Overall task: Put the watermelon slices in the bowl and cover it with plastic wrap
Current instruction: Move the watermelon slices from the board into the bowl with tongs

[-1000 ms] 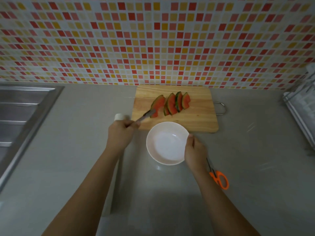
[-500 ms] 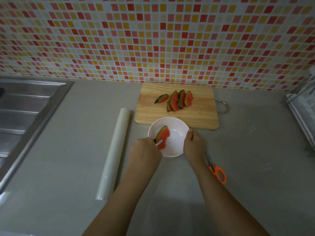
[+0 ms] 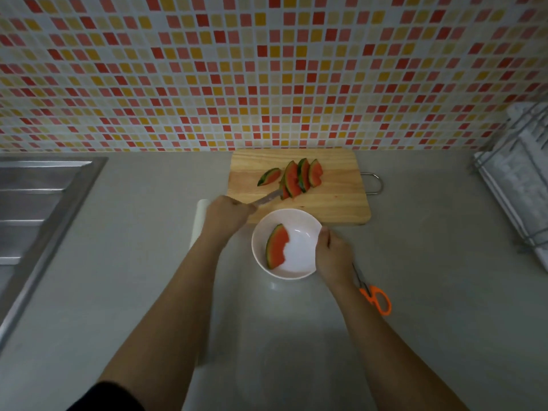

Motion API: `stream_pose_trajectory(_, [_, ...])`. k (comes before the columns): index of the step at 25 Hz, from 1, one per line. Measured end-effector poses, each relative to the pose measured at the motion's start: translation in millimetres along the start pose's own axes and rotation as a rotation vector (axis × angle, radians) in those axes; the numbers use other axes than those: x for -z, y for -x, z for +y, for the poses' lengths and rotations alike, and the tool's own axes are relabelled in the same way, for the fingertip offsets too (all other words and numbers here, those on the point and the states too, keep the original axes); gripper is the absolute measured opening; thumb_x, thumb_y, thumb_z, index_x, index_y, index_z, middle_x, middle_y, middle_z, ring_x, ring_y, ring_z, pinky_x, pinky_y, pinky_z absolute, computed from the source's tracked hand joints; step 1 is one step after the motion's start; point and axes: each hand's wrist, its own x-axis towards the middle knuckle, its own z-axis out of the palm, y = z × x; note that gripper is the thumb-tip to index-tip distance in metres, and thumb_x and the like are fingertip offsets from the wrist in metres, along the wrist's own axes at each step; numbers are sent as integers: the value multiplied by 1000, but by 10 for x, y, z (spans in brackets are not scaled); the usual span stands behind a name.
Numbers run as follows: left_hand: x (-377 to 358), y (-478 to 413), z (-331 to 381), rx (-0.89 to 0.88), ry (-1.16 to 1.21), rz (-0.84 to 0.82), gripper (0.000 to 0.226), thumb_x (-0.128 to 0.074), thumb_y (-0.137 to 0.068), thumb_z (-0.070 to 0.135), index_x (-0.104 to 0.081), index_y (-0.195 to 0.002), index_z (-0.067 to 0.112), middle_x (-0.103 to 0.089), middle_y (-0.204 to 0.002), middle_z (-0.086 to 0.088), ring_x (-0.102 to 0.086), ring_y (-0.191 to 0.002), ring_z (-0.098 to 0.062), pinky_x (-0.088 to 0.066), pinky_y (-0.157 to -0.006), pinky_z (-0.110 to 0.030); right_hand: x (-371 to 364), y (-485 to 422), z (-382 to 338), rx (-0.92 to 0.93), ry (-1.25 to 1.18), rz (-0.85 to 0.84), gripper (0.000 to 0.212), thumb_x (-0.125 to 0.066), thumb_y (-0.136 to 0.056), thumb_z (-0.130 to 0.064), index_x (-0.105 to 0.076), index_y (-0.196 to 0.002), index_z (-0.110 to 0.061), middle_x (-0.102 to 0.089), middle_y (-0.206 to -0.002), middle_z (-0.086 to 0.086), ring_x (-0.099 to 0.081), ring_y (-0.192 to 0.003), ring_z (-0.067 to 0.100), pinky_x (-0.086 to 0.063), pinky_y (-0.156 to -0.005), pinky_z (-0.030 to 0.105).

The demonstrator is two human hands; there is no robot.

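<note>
White bowl (image 3: 308, 272), orange scissors (image 3: 376, 298) — red-yellow checked tiles (image 3: 267, 69).

Grey surface (image 3: 430, 292) bearing a wooden cutting board (image 3: 332, 203), white bowl (image 3: 308, 271), orange-handled scissors (image 3: 376, 298) and plastic wrap roll (image 3: 199, 215) (partly hidden).

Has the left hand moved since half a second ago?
Yes. The left hand, gripping a metal utensil, went from over the bowl back toward the cutting board, tip at the slices.
</note>
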Motion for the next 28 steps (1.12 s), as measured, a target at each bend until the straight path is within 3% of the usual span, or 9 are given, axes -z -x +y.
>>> stream_pose_trajectory(4, [-93,-454,-30,103,82,-160,22,-68,-75,28,-68,-72,5,-53,-53,-1,-40,-42,-14,-31,-41,-21,6,-37,9,-8,14,-12,46,-32,-97,-32,-60,-74,-4,-58,-68,10,-54,-65,26,-35,-56,29])
stream_pose_trajectory(8, [-89,-585,31,108,84,-233,27,-70,-74,33,-70,-70,6,-51,-52,-1,-36,-39,-15,-28,-40,-22,-18,-40,2,-3,11,16,47,-33,-97,-31,-61,-76,0,-65,-74,19,-59,-70,31,-36,-61,29])
stream_pose_trajectory(15, [-128,-615,189,108,54,-248,29,-70,-76,33,-71,-72,4,-49,-50,-1,-33,-39,-14,-26,-40,-22,-17,-31,3,3,11,-3,46,-33,-97,-32,-60,-74,-3,-65,-73,19,-60,-72,33,-38,-61,31])
stream_pose_trajectory(20, [-309,-675,254,165,150,-285,27,-65,-83,29,-67,-82,2,-47,-58,-3,-29,-42,-14,-21,-38,-21,13,-11,-3,37,31,-7,43,-34,-97,-28,-52,-63,-8,-59,-63,15,-53,-59,25,-34,-57,30])
stream_pose_trajectory(28, [-522,-740,376,132,177,-150,20,-66,-74,17,-70,-83,-1,-51,-58,-5,-35,-43,-16,-27,-42,-25,29,-23,-12,72,31,-6,43,-35,-97,-25,-43,-56,-13,-49,-53,2,-48,-53,22,-26,-45,27])
